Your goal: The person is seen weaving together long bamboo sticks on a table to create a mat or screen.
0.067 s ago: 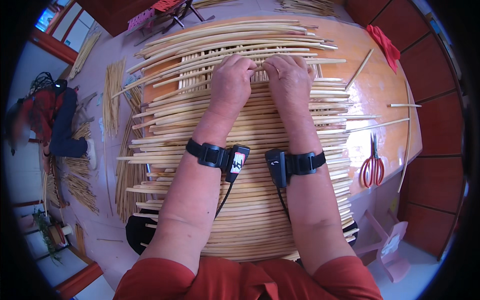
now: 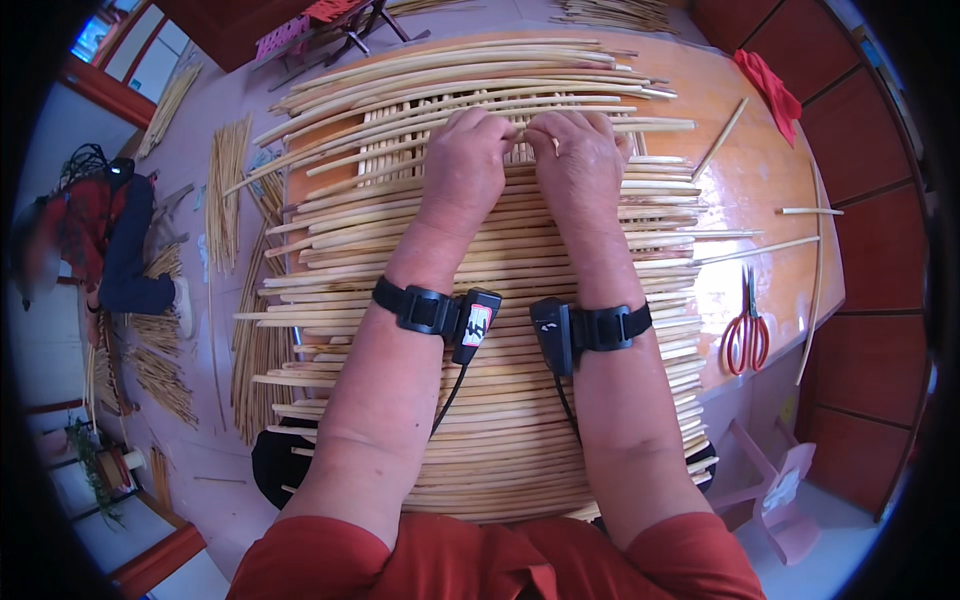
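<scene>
My left hand (image 2: 466,165) and my right hand (image 2: 580,165) sit close together at the far part of a large mat of pale peeled wooden rods (image 2: 500,250). Fingers of both hands are closed, pinching a rod (image 2: 655,125) whose right end sticks out past my right hand. My fingertips partly hide where they meet on it. Short cross-rods (image 2: 378,160) run front to back under the long ones at the far end. More long rods (image 2: 450,72) lie loosely side by side beyond my hands. Each wrist carries a black strap with a small cabled device.
The mat lies on an orange-brown table (image 2: 690,80). Red-handled scissors (image 2: 745,340), a few loose rods and a red cloth (image 2: 768,90) are on the right. Rod bundles (image 2: 228,195) lie on the floor at left, near another person (image 2: 90,235). A pink stool (image 2: 780,490) stands at lower right.
Both hands keep their grip and have barely moved. The pinched rod has shifted very slightly to the right.
</scene>
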